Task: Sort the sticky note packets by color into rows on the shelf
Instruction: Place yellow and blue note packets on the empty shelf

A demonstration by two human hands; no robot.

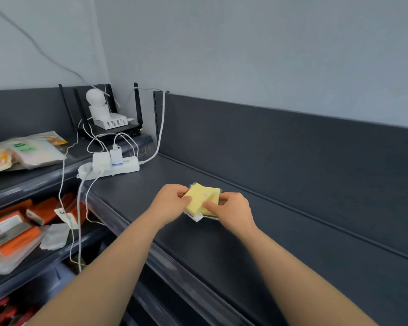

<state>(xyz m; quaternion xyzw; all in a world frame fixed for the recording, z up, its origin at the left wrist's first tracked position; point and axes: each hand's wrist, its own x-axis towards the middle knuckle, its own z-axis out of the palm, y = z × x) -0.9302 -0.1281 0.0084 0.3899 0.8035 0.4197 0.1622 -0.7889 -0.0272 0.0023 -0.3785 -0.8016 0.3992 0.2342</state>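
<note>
Yellow sticky note packets (201, 198) in clear wrap sit overlapped on the dark grey shelf (280, 231), near its front edge. My left hand (171, 200) grips their left side with fingers curled round the edge. My right hand (232, 209) holds the right side, thumb pressed on top of the front packet. A white label end pokes out under the packets. How many packets lie in the pile is hard to tell.
A white power strip (111, 167) with plugs and cables lies at the shelf's left end, and behind it stand a router and a white camera (99, 107). Left shelves hold bagged goods (26, 151) and orange boxes (17, 229). A raised back panel (292, 147) borders the shelf.
</note>
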